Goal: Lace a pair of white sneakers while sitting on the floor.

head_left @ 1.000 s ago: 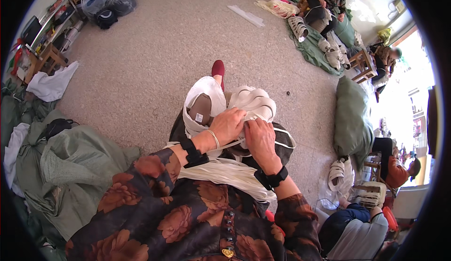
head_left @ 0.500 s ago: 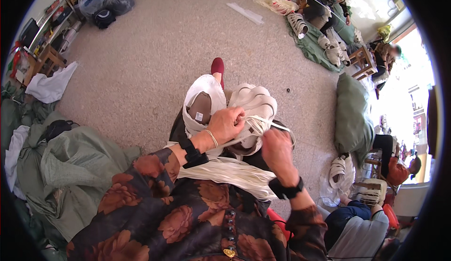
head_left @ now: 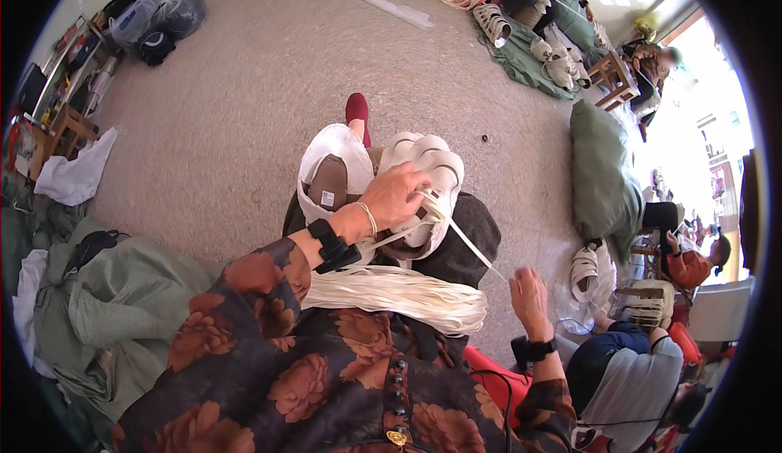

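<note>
The white strappy shoe (head_left: 445, 178) sits at frame centre, a pale strip (head_left: 474, 247) running taut toward lower right. The left hand (head_left: 393, 198) arches over the shoe, its grip unclear; the right hand (head_left: 529, 298), raised right of centre, pinches the strip.

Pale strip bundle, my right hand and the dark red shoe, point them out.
Pale strip bundle (head_left: 403, 298), head view: middle strands.
Right hand (head_left: 531, 300), head view: its middle.
Dark red shoe (head_left: 357, 108), head view: toe.
</note>
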Motion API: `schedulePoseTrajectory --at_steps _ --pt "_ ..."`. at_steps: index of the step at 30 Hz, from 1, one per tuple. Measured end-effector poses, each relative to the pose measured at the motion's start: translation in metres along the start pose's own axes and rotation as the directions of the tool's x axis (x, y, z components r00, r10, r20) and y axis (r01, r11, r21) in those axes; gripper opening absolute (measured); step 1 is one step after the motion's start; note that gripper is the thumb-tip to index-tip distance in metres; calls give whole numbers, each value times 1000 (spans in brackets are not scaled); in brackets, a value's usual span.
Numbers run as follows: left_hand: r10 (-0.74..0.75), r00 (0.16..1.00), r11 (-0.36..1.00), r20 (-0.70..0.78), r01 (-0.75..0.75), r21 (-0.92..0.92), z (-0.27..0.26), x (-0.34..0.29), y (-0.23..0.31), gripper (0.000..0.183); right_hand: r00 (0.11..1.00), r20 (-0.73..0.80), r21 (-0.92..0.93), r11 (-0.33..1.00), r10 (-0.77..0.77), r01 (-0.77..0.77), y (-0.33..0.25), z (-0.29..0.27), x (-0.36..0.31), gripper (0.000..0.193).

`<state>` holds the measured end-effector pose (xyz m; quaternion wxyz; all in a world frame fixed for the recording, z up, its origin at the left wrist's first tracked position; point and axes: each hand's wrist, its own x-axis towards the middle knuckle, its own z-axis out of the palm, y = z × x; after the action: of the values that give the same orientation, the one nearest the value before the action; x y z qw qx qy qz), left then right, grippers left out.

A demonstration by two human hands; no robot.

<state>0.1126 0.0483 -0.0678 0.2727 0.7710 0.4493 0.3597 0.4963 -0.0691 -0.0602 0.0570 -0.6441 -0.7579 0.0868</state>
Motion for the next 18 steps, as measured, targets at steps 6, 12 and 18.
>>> schedulePoseTrajectory --at_steps 6,12,18 --pt "-47 991 998 -124 41 -49 -1 1 10 11 952 -245 304 918 -184 256 -112 -15 76 23" --pt "-112 989 940 100 138 -311 -19 -3 6 18 963 -93 491 830 -254 266 -154 -9 92 13" --pt "-18 956 956 294 102 -274 -27 4 -1 13 954 -54 545 792 -295 275 -156 11 93 21"
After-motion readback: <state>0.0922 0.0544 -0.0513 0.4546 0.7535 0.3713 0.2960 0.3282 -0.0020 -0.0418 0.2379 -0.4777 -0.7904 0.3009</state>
